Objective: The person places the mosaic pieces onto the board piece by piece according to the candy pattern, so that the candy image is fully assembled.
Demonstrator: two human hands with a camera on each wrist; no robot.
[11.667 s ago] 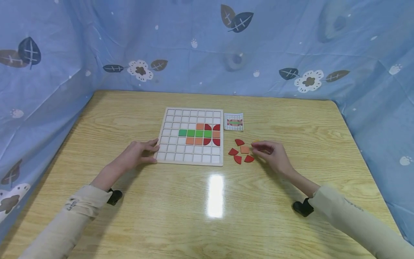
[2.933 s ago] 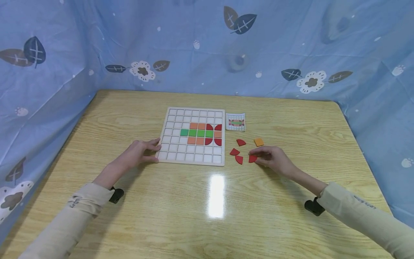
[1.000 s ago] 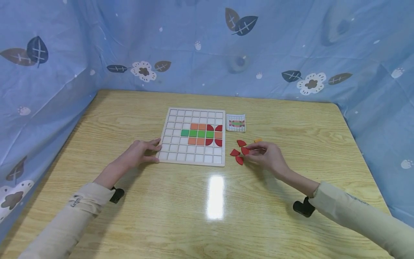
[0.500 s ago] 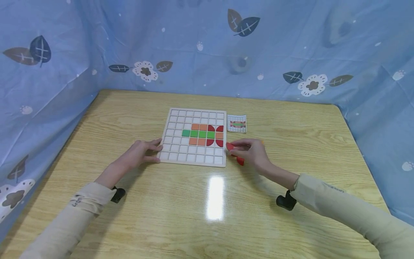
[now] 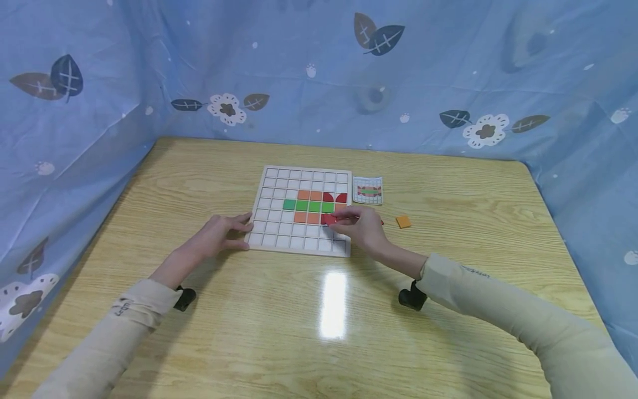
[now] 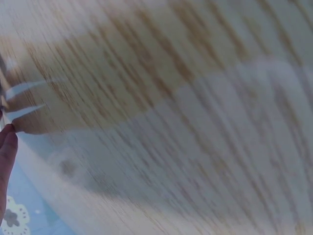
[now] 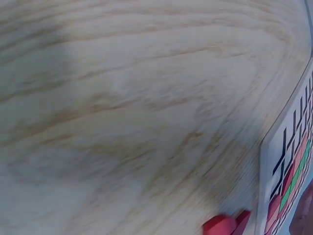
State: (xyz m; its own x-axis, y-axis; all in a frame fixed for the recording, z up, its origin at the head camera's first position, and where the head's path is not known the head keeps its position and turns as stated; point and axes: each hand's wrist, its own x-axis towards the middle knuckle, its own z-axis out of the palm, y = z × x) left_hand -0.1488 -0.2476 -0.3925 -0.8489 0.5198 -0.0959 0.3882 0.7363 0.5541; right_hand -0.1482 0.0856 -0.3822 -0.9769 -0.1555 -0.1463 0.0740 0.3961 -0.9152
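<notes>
A white grid board (image 5: 271,228) lies on the table, holding green and orange squares and red quarter-circle tiles. In the head view my right hand (image 5: 368,228) pinches a red quarter-circle tile (image 5: 329,219) above the board's right side, by the lower red tiles. My left hand (image 5: 215,235) rests its fingertips and thumb on the board's left edge, fingers fairly straight; part of it (image 6: 7,149) shows in the left wrist view. Loose red tiles (image 7: 219,225) lie beside the board in the right wrist view; my right hand mostly hides them in the head view.
A small printed pattern card (image 5: 368,190) lies against the board's upper right. One orange tile (image 5: 404,221) sits alone to the right on the wooden table (image 5: 249,327). Blue patterned cloth (image 5: 319,83) hangs behind the table and along its sides.
Over the last second my right hand carried the red quarter-circle tile left from the loose tiles to above the board. Earlier, an orange square joined the upper row. My left hand stayed put.
</notes>
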